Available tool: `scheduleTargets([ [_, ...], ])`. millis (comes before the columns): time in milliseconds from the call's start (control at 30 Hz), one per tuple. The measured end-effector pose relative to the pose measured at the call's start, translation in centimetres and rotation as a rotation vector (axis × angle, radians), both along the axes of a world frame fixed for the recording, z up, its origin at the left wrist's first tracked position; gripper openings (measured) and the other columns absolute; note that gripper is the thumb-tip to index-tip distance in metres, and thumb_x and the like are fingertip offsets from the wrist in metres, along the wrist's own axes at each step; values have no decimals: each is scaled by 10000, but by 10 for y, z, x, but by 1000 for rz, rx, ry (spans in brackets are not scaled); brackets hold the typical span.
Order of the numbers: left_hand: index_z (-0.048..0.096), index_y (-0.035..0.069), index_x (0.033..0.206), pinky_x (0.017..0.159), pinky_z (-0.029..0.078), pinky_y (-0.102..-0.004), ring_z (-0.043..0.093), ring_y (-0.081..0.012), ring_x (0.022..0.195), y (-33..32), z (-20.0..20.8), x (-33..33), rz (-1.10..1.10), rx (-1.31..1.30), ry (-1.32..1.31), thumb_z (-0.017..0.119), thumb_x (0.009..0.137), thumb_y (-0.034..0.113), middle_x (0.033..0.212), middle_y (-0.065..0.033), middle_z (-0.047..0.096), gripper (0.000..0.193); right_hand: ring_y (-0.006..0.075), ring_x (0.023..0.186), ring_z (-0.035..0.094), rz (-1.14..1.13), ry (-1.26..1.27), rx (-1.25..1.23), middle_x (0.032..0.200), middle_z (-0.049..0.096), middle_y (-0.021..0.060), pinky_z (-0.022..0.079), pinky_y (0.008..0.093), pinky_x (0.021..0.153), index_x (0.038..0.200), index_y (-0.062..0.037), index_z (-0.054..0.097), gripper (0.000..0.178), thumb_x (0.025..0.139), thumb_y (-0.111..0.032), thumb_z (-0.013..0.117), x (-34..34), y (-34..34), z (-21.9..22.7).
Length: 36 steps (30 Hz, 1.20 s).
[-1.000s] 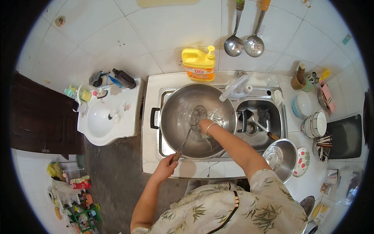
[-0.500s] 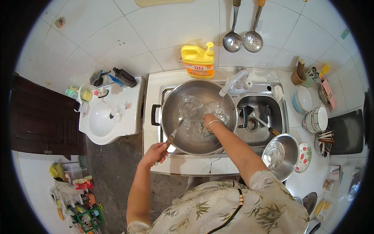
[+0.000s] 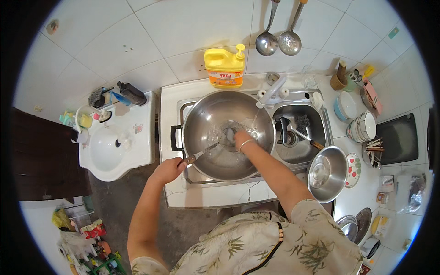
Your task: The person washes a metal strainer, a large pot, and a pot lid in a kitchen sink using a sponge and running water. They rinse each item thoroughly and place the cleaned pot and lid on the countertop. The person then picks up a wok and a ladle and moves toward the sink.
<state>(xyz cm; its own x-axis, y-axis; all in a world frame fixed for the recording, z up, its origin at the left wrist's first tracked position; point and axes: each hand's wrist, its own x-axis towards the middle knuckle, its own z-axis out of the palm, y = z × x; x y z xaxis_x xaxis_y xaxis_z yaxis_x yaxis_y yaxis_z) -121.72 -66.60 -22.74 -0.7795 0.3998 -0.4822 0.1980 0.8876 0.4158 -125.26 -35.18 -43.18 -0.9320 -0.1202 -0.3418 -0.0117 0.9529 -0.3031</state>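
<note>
My left hand (image 3: 168, 171) is closed round the brown riveted handle of a round-headed skimmer (image 3: 205, 152), over the near left rim of a big steel wok (image 3: 201, 117). Its thin metal shaft slopes down into the wok, where the head sits low in shallow water. Inside the wok, my right hand (image 3: 241, 139) presses down at the skimmer's head. Those fingers are closed round something greyish that I cannot make out, and they partly hide the head. Beyond the hand, a thin stream falls from the white faucet (image 3: 271, 93) into the wok.
Right of the wok is a sink basin (image 3: 302, 151) with a wooden-handled tool (image 3: 302, 136) in it. A steel bowl (image 3: 327, 173) stands nearer me. Behind the wok stands a yellow detergent jug (image 3: 224, 66); two ladles (image 3: 277, 43) hang above. Stacked bowls (image 3: 362, 127) are at the right.
The whole scene has shifted slightly left in view. My right hand has moved from beside the skimmer's head onto it, and the head now sits nearer the wok's middle. My left hand keeps its hold.
</note>
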Motion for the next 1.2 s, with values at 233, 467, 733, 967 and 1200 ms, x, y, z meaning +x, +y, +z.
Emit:
scheduleTargets([
  [233,571,51,884,642,451,-458,584,-363,738,-1,5,-11,-77,-111,-15,445,868,411,756,-172,611,382,343,878,579,-443,304,-463,1004,585,214,470,407,754,907,-78,636,190,767,-178,558,-4,-21,50],
  [467,562,39,860,641,441,-460,572,-371,743,-2,4,-31,-198,-104,-27,456,868,423,761,-181,603,398,343,804,595,-160,-125,-128,858,612,201,469,419,724,801,-48,616,156,737,-171,544,21,-33,45],
  [733,559,12,850,645,436,-453,569,-383,750,7,-18,-31,-191,-16,-51,461,874,407,763,-194,598,407,340,743,589,-160,126,-633,794,613,173,465,406,674,799,-44,588,166,739,-189,534,46,-117,122],
  [967,571,1,845,653,448,-442,581,-373,750,-22,-9,-45,9,-16,13,486,862,416,770,-203,602,425,340,887,594,-333,90,-46,946,606,196,484,410,758,933,-14,581,201,792,-104,471,28,-15,82],
  [1200,572,-18,930,687,445,-408,575,-348,760,-25,-17,-41,-2,93,-80,478,857,328,812,-201,600,367,313,942,593,-207,-206,25,1011,606,178,488,379,774,1005,-24,596,250,781,-88,508,44,-33,3],
])
